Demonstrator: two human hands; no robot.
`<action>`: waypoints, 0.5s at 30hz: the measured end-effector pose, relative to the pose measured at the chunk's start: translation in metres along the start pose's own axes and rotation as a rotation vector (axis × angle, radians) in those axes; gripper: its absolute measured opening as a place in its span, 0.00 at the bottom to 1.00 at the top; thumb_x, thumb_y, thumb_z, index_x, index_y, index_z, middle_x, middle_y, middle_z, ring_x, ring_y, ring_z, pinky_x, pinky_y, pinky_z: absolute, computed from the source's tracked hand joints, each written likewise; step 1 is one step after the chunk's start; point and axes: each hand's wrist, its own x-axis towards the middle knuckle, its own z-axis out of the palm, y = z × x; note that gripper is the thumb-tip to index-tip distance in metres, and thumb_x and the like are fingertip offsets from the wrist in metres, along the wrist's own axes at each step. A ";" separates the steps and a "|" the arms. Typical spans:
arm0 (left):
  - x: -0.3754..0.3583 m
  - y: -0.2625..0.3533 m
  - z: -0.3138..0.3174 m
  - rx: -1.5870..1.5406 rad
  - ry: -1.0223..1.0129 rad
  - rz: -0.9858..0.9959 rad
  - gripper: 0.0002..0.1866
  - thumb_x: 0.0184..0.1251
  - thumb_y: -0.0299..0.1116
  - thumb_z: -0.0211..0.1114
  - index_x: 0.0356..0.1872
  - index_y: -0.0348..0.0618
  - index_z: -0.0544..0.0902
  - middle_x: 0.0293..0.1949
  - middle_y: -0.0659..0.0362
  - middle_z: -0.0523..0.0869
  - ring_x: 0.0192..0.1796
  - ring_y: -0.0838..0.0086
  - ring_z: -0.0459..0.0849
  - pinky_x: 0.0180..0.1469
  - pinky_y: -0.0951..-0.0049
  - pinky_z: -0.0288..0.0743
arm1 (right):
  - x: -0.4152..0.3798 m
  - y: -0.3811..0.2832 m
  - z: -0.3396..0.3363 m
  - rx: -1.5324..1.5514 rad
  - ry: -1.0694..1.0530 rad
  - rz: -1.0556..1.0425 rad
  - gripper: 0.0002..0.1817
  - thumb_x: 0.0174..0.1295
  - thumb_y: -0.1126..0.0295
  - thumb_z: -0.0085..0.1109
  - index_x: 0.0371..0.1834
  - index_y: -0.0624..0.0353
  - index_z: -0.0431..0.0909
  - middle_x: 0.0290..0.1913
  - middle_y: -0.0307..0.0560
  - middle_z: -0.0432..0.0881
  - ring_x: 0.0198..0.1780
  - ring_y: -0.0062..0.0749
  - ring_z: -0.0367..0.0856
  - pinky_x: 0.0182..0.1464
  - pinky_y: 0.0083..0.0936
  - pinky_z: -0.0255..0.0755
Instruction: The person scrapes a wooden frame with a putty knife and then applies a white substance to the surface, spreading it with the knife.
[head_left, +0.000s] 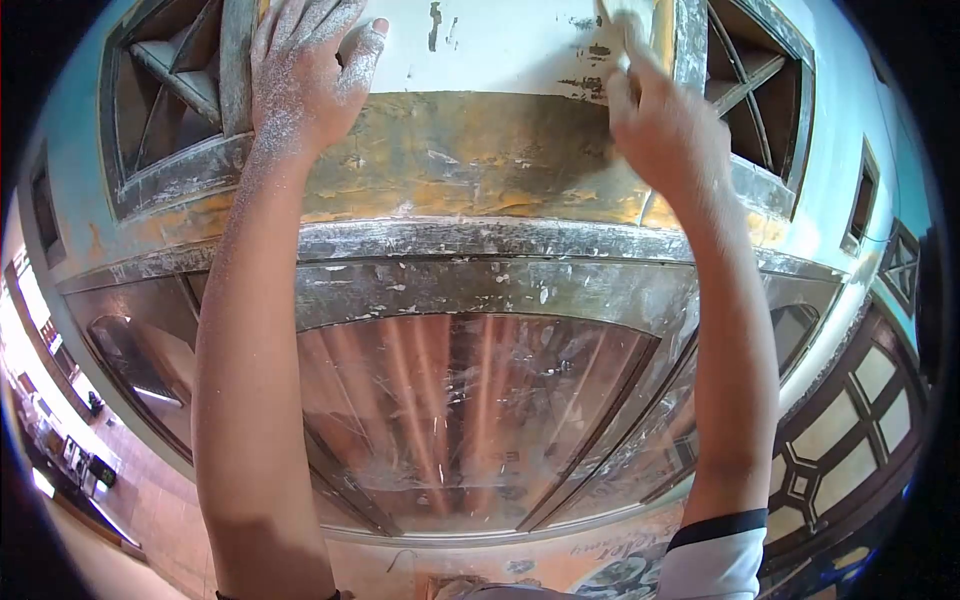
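Note:
My left hand [310,80], dusted with white powder, rests with its fingers stretched out at the left edge of a white panel [500,50]. Dark bare patches show through the panel's white coat. At the panel's right side, my right hand [675,125] is closed around a thin scraper-like tool [606,14], partly hidden by the fingers and smeared by motion. Below the white area runs a brown and yellowish band [460,155] of patchy, worn surface. Chips and white flecks mark the wooden ledge [480,240] beneath it.
Lattice openings with crossed bars, one on the left [170,80] and one on the right [760,90], flank the panel. Lower down is an arched glass pane [470,400] with a pinkish curtain behind it. A dark paned door [840,440] stands at the lower right.

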 end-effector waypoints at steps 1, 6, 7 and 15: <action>0.000 0.001 -0.001 0.006 0.001 0.005 0.26 0.73 0.30 0.61 0.71 0.37 0.78 0.76 0.44 0.73 0.82 0.49 0.62 0.82 0.51 0.56 | -0.018 -0.008 -0.004 0.005 -0.115 0.071 0.28 0.78 0.52 0.48 0.80 0.39 0.68 0.31 0.63 0.88 0.37 0.63 0.90 0.45 0.57 0.82; 0.001 -0.001 -0.001 0.014 0.004 0.032 0.26 0.72 0.30 0.61 0.70 0.37 0.78 0.76 0.44 0.73 0.82 0.48 0.63 0.82 0.51 0.56 | -0.076 -0.028 -0.011 -0.054 -0.315 0.128 0.29 0.80 0.54 0.47 0.82 0.39 0.63 0.26 0.61 0.86 0.31 0.62 0.88 0.38 0.56 0.81; 0.001 0.000 -0.002 0.031 0.008 0.030 0.26 0.71 0.29 0.62 0.70 0.37 0.78 0.76 0.44 0.73 0.82 0.48 0.63 0.82 0.51 0.56 | -0.072 -0.026 -0.010 -0.019 -0.271 0.119 0.29 0.80 0.54 0.47 0.83 0.39 0.63 0.26 0.62 0.86 0.31 0.63 0.88 0.39 0.57 0.81; -0.001 -0.002 0.005 0.015 0.039 0.026 0.27 0.70 0.29 0.63 0.70 0.38 0.79 0.76 0.44 0.73 0.81 0.48 0.64 0.82 0.50 0.56 | 0.006 -0.003 0.011 -0.083 0.123 -0.029 0.28 0.79 0.54 0.45 0.81 0.36 0.64 0.32 0.66 0.88 0.38 0.65 0.89 0.42 0.58 0.82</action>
